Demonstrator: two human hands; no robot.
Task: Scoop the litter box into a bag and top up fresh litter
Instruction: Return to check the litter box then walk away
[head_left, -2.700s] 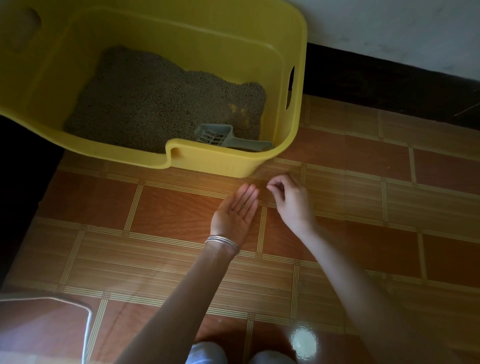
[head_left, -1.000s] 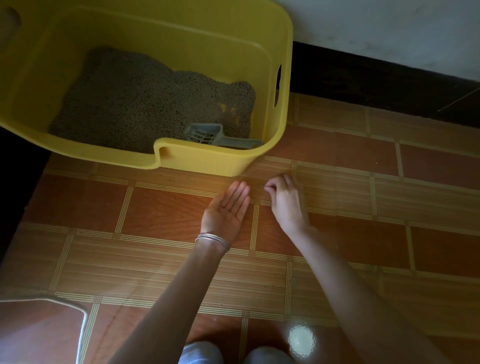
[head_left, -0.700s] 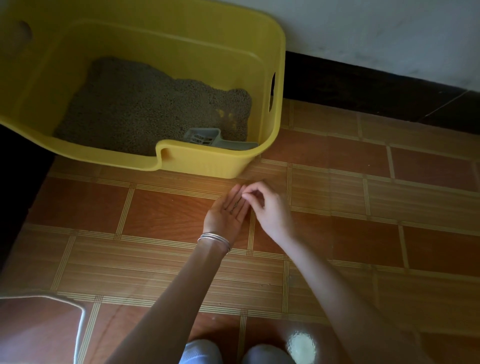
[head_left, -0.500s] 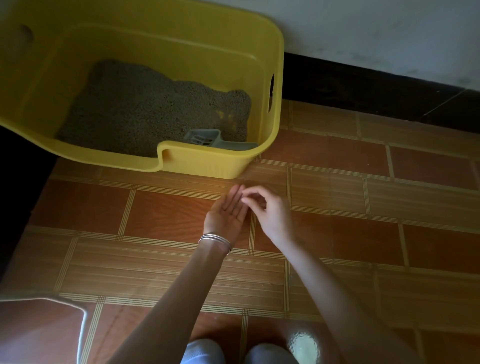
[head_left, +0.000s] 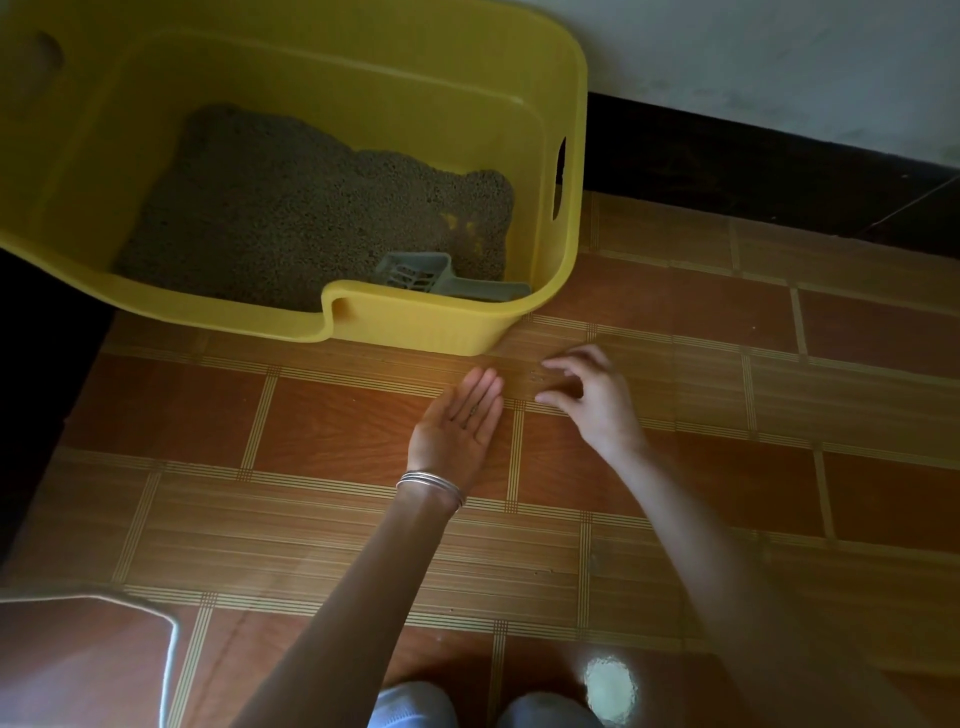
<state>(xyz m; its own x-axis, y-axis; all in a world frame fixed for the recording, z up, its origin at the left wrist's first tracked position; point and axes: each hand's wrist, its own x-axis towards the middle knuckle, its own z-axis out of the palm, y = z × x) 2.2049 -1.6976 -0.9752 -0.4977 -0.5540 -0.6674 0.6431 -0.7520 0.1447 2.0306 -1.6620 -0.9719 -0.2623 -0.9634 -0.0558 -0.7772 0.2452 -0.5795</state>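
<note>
A yellow litter box (head_left: 426, 327) stands on the tiled floor, holding grey-brown litter (head_left: 311, 208). A grey slotted scoop (head_left: 431, 275) lies inside at its front right corner. My left hand (head_left: 457, 426) lies palm up and flat on the floor just in front of the box, with a few litter grains on the fingers. My right hand (head_left: 587, 395) hovers to its right, fingers curled and spread over a few stray litter grains (head_left: 535, 375) on the tile. Neither hand grips anything.
Orange and striped floor tiles (head_left: 332, 431) stretch all around. A dark skirting board and white wall (head_left: 779, 62) run behind the box. A pale rim of some object (head_left: 171, 639) shows at the bottom left. My shoes (head_left: 415, 706) are at the bottom edge.
My right hand has drawn away from my left palm, moving right and opening its fingers over the floor. My left hand stays palm up in place.
</note>
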